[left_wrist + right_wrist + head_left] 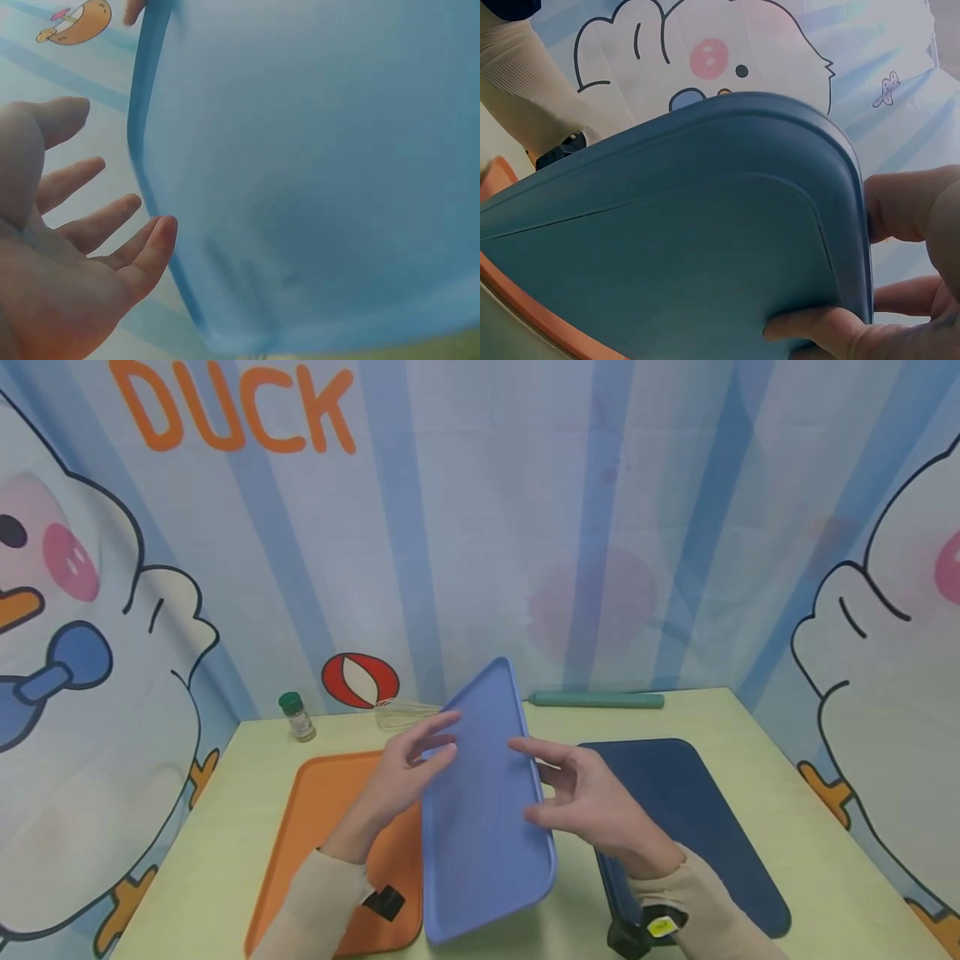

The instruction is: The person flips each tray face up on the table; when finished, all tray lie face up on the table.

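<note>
Pinching the right-hand rim of a periwinkle tray [483,839], the person's right grip [592,802] had one finger lying over a face of it and another digit against its edge, as the right wrist view showed. That tray stood steeply tilted over the middle of the desk [198,877], between an orange tray [318,818] lying flat on the left and a navy tray [697,810] lying flat on the right, and it overlapped the orange one's inner edge from the head view. The left grip [401,772] was spread, fingers apart, just beside the opposite rim; one fingertip overlapped that rim in the left wrist view, though whether it actually touched was hard to tell. Both arms wore beige sleeves [322,893]. Along the back of the desk, a small green-capped jar [300,724] stood at the left, with whisk wires [397,714] nearer the middle and a green handle [596,700] further right, the raised tray hiding what lay between. Behind hung a blue striped backdrop [480,527] printed with ducks [75,810] and orange "DUCK" lettering [251,412].
</note>
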`<control>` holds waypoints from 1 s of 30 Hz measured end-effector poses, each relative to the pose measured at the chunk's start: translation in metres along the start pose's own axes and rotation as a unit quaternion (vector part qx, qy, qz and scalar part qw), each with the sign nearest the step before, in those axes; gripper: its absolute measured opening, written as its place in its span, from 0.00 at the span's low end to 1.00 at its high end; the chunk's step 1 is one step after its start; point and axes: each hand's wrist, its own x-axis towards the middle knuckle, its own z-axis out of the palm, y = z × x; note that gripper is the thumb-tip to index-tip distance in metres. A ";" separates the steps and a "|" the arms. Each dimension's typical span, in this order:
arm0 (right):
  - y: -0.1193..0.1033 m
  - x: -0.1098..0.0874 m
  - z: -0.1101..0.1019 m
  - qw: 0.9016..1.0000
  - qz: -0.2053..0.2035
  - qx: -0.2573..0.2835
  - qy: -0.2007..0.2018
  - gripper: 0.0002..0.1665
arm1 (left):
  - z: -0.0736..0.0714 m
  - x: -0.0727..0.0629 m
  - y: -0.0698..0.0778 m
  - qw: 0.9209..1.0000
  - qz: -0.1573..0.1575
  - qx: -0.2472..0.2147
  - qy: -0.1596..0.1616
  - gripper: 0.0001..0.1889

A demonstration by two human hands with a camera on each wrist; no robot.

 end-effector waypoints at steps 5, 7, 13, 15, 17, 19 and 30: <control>0.001 -0.003 -0.005 1.000 -0.019 -0.001 0.011 0.52 | -0.010 -0.006 -0.009 1.000 -0.011 0.010 0.017 0.29; 0.000 -0.004 -0.007 0.999 -0.029 0.001 0.015 0.52 | -0.013 -0.008 -0.012 0.999 -0.027 0.020 0.021 0.30; 0.000 -0.008 -0.012 0.998 -0.064 0.005 0.025 0.51 | -0.019 -0.013 -0.023 0.994 -0.091 0.052 0.022 0.34; 0.000 -0.009 -0.012 0.997 -0.071 0.003 0.030 0.50 | -0.021 -0.015 -0.026 0.993 -0.103 0.053 0.015 0.36; 0.000 -0.010 -0.013 0.997 -0.076 -0.004 0.035 0.49 | -0.021 -0.017 -0.030 0.993 -0.104 0.054 0.001 0.37; 0.001 -0.010 -0.015 0.996 -0.080 -0.009 0.041 0.49 | -0.022 -0.018 -0.033 0.993 -0.109 0.048 -0.010 0.38; 0.005 -0.014 -0.021 0.994 -0.101 -0.008 0.044 0.48 | -0.017 -0.029 -0.044 0.990 -0.125 -0.001 -0.059 0.37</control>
